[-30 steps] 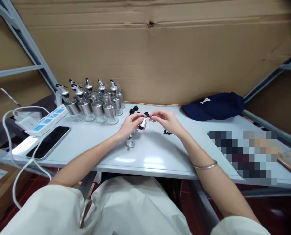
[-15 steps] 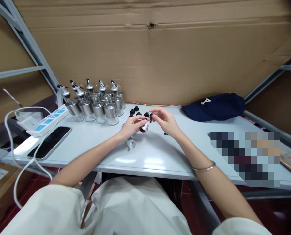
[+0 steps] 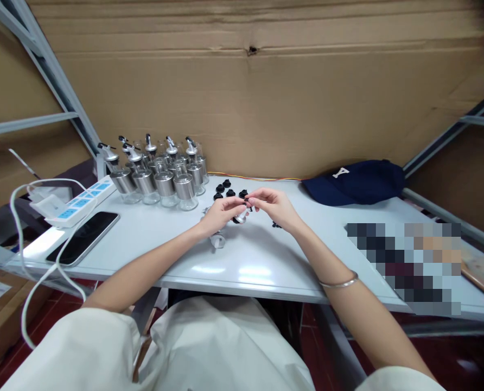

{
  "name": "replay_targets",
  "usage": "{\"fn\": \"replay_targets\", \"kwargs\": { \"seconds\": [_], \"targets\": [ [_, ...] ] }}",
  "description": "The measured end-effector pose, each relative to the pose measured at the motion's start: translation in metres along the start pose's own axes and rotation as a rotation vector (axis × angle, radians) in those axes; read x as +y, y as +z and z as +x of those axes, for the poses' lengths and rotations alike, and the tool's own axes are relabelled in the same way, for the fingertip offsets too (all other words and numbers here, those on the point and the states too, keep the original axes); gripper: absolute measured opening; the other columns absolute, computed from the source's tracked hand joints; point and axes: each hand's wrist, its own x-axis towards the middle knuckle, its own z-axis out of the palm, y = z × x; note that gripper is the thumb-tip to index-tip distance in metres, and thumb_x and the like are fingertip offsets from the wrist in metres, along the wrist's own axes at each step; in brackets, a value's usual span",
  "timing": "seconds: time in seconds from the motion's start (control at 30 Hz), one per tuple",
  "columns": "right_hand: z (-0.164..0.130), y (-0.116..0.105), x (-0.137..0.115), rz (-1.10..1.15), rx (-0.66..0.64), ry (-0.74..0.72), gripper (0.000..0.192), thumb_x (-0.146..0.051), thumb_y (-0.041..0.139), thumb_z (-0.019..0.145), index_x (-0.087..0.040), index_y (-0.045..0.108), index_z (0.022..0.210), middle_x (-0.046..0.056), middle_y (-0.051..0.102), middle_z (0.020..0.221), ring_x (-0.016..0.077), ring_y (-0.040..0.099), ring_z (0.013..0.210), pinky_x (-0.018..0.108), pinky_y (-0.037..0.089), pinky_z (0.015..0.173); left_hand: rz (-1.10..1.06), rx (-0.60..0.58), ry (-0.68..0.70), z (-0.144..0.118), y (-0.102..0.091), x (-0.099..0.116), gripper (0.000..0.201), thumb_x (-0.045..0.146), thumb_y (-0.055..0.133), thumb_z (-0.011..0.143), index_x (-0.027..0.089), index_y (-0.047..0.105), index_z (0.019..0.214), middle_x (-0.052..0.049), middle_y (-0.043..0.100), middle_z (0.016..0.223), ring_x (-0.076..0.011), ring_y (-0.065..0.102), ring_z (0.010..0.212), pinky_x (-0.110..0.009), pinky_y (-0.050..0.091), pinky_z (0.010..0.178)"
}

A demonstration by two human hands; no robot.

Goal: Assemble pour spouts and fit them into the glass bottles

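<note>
My left hand (image 3: 221, 214) is closed round a silver pourer spout (image 3: 241, 218) with a dark base, tilted above the table. My right hand (image 3: 278, 208) pinches a small black cap (image 3: 249, 205) against the top of that spout; the fingers partly hide where the two meet. Just behind my hands, several black stoppers (image 3: 220, 189) lie on the table. Silver spout parts (image 3: 217, 240) rest beneath my left wrist. Some tiny black pieces (image 3: 276, 224) sit under my right hand.
Glass bottles with steel sleeves (image 3: 165, 185), several topped with pourers, stand at the back left. A power strip (image 3: 81, 202) with a white cable and a phone (image 3: 83, 237) lie left. A navy cap (image 3: 358, 183) sits back right, a blurred-out item (image 3: 405, 266) at front right.
My right hand has brought the black cap down and left onto the spout. The two hands are now closer, with fingertips meeting. The view has tilted slightly.
</note>
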Motion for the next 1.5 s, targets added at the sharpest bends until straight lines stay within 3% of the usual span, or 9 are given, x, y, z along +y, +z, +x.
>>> {"fn": "replay_targets", "kwargs": {
  "seconds": [0.43,0.83,1.0,1.13,1.3,1.5],
  "targets": [
    [-0.001,0.001,-0.005,-0.047,0.180,-0.087,0.025,-0.040,0.076,0.062,-0.018,0.070,0.072,0.001,0.063,0.060,0.0103,0.050,0.048,0.027,0.043,0.049,-0.061,0.170,0.065,0.003,0.000,0.000,0.031,0.033,0.077,0.061,0.012,0.062,0.080,-0.001,0.064,0.072,-0.0101,0.058,0.065,-0.024,0.046,0.063],
    [-0.003,0.009,-0.003,0.024,0.145,-0.083,0.024,-0.039,0.078,0.059,-0.018,0.069,0.067,0.001,0.064,0.059,0.0125,0.056,0.052,0.028,0.047,0.053,-0.018,0.132,0.116,0.002,0.000,-0.001,0.029,0.035,0.073,0.067,0.013,0.060,0.080,-0.002,0.064,0.075,-0.0109,0.059,0.068,-0.024,0.047,0.065],
    [-0.003,0.008,-0.002,-0.017,0.118,-0.118,0.027,-0.042,0.076,0.064,-0.016,0.069,0.068,0.001,0.062,0.056,0.0131,0.056,0.053,0.028,0.048,0.054,-0.037,0.087,0.176,0.000,0.000,-0.004,0.033,0.035,0.070,0.072,0.015,0.059,0.096,-0.001,0.064,0.077,-0.0114,0.062,0.069,-0.024,0.051,0.063],
    [-0.005,0.007,-0.001,-0.061,0.094,-0.174,0.026,-0.041,0.071,0.071,-0.016,0.072,0.076,0.002,0.064,0.063,0.0138,0.059,0.059,0.028,0.050,0.058,-0.088,0.082,0.170,0.000,0.002,-0.001,0.034,0.038,0.071,0.070,0.014,0.059,0.090,-0.002,0.064,0.076,-0.0112,0.060,0.063,-0.025,0.053,0.055],
    [-0.007,0.008,0.001,-0.262,0.062,-0.343,0.034,-0.043,0.070,0.074,-0.018,0.072,0.097,0.006,0.066,0.083,0.0152,0.059,0.069,0.032,0.052,0.068,-0.186,0.176,0.116,0.002,0.002,0.002,0.040,0.042,0.076,0.062,0.014,0.058,0.084,0.000,0.063,0.072,-0.0106,0.059,0.061,-0.024,0.054,0.053],
    [-0.007,0.008,0.006,-0.484,0.027,-0.503,0.046,-0.047,0.068,0.076,-0.022,0.066,0.115,0.008,0.067,0.094,0.0161,0.057,0.072,0.033,0.052,0.068,-0.223,0.257,0.067,0.002,0.000,0.004,0.041,0.041,0.077,0.061,0.014,0.056,0.085,-0.001,0.066,0.074,-0.0122,0.061,0.064,-0.023,0.051,0.052]
  ]
}}
